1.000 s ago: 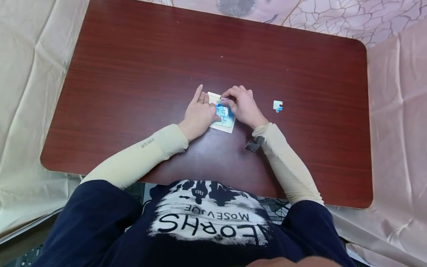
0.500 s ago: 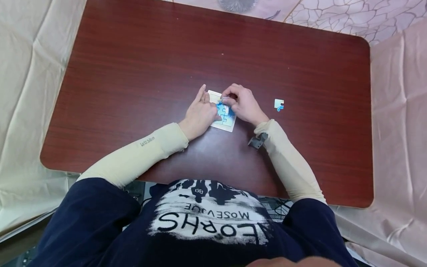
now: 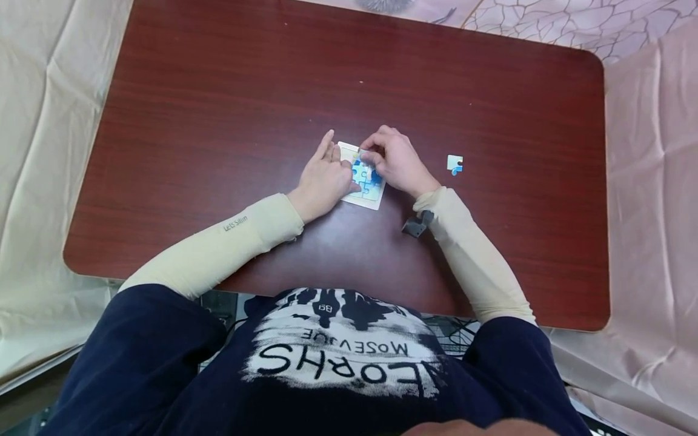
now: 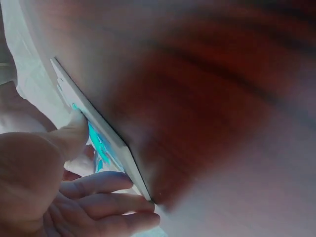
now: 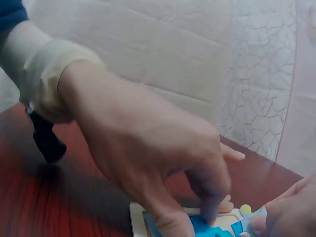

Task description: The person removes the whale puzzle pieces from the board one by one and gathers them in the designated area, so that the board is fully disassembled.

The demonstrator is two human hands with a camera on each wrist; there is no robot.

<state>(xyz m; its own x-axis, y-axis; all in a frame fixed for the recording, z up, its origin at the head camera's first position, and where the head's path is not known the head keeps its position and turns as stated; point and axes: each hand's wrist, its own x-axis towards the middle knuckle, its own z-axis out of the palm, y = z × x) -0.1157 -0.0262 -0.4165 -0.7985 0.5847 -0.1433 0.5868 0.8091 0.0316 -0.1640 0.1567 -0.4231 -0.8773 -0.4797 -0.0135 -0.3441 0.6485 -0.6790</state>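
A small puzzle board [image 3: 366, 204] with a pale rim and blue jigsaw pieces [image 3: 364, 177] lies on the table. My left hand [image 3: 324, 183] rests on its left part; the thumb [image 4: 76, 131] presses the pieces and the little finger stretches outward. My right hand [image 3: 400, 160] works at the board's upper right edge, pinching a puzzle piece [image 5: 258, 217] between thumb and forefinger. Those fingers hide most of it in the head view. In the right wrist view, the large hand is my left, and my right hand [image 5: 292, 215] shows at the lower right corner.
One loose puzzle piece [image 3: 454, 163], white and blue, lies on the dark red table [image 3: 218, 109] to the right of my right hand. A dark device [image 3: 417, 224] is strapped at my right wrist. Pale curtains [image 3: 632, 181] hang at the sides.
Both hands stay at the board. The right fingertips shift slightly, and the pinched piece shows less between them. The head view has tilted a little, so the scene sits higher.
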